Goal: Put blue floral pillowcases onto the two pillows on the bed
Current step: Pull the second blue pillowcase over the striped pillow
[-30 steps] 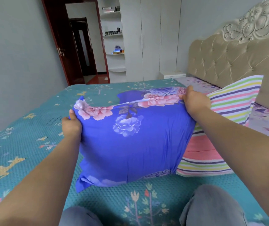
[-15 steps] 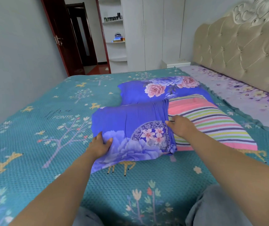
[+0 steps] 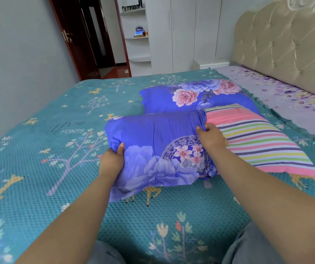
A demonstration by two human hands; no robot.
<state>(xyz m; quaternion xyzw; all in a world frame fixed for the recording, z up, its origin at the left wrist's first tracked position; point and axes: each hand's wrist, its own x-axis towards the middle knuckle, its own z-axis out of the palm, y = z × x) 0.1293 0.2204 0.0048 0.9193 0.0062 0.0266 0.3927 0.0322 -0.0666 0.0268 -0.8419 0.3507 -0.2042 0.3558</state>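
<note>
The left hand point(image 3: 112, 161) grips the blue pillowcase point(image 3: 158, 149) at its 8 o'clock corner, the right hand point(image 3: 211, 139) pinches its open edge, so tug evenly over the striped pillow point(image 3: 257, 141) mid-bed.

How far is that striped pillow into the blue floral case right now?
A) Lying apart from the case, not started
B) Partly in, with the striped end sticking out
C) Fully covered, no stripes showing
B: the blue floral pillowcase covers only the near part of the striped pillow, whose bare striped end sticks out past the bunched opening that the right hand grips, while the left hand holds the case's closed end.
</note>
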